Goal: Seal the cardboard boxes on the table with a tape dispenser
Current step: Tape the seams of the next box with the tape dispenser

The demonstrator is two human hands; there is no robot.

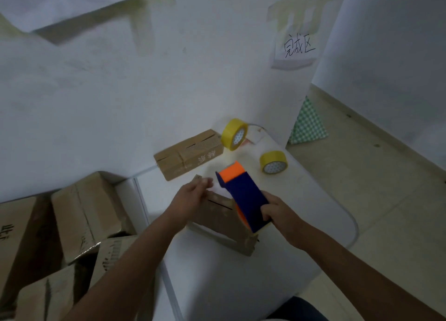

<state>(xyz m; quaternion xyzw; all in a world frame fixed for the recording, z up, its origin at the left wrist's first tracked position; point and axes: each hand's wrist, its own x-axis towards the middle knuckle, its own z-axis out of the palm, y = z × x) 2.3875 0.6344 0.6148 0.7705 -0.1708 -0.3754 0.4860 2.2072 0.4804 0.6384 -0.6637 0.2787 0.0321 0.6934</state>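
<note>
A small cardboard box (pixel 224 220) lies on the white table (pixel 241 284) in front of me. My left hand (pixel 193 192) rests flat on the box's far left end, fingers straight. My right hand (pixel 281 215) grips the blue and orange tape dispenser (pixel 243 192), which leans over the box's right side with its orange end pointing away from me. A second cardboard box (pixel 188 155) lies further back against the wall.
Two yellow tape rolls sit at the back right of the table, one standing on edge (pixel 234 134), one lying flat (pixel 273 162). Several larger cardboard boxes (pixel 79 217) are piled at the left. The table's right edge drops to the floor (pixel 386 200).
</note>
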